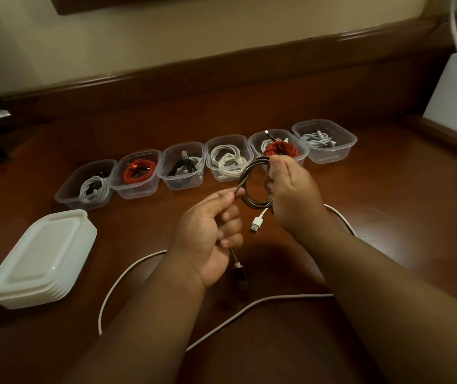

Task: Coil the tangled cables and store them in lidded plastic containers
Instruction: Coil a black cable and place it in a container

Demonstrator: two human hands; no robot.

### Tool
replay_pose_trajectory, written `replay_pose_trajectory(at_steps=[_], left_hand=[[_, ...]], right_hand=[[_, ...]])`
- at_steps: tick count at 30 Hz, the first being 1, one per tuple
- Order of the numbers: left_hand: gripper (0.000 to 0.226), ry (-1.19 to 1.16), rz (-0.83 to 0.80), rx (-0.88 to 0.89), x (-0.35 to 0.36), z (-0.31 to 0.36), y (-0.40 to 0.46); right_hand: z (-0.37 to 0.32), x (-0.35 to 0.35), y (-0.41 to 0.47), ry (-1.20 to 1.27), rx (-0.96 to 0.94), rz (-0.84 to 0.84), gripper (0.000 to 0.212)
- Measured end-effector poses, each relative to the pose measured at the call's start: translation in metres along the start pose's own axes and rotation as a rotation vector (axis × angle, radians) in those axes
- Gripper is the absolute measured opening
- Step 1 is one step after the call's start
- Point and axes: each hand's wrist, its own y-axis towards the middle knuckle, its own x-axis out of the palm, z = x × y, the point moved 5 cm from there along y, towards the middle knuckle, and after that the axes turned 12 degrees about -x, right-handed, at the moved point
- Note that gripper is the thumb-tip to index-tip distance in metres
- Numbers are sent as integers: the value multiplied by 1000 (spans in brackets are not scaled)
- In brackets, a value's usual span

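Dark cable [255, 184] at frame centre, mid-coil: right hand [291, 189] fingers clamped on loops, left hand [210, 231] pinching tail. Feed tail evenly, match loop size; 6 containers [183, 164] wait behind, lids [41, 259] lower left

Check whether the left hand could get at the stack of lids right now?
Probably not yet: the left hand grips the dark cable that both hands are coiling. Nothing lies between it and the lids, so once it lets go the way looks free.
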Motion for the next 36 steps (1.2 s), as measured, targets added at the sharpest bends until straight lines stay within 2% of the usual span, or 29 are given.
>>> replay_pose_trajectory(at_steps=[3,5,7,9,12,14,16,19,23,29,33,36], left_hand=[[16,175,127,198,-1,4,-1],[18,340,240,360,-4,8,-1],[21,423,340,443,-9,10,-2],[23,354,370,411,-12,12,-2],[19,83,315,263,-10,6,2],[19,-40,261,213,-4,-1,1],[24,-109,228,224,0,-3,-3],[15,-67,215,242,5,-4,-7],[15,-126,237,155,1,-8,-4],[12,-191,177,146,6,-5,-6],[12,-265,43,56,6,-8,0],[21,-323,-36,31,5,-7,3]], right_hand=[[1,4,-2,407,213,59,36],[0,7,-4,615,302,100,37],[-3,10,-7,762,360,117,39],[-3,13,-9,845,372,115,38],[-7,20,-12,876,336,75,35],[-9,22,-14,821,310,54,33],[-10,20,-14,628,218,32,31],[-11,18,-14,313,15,-13,29],[1,20,-15,11,-3,-46,27],[7,20,-15,-139,38,-43,31],[7,19,-15,-135,28,-46,27],[10,21,-13,-130,44,-37,22]])
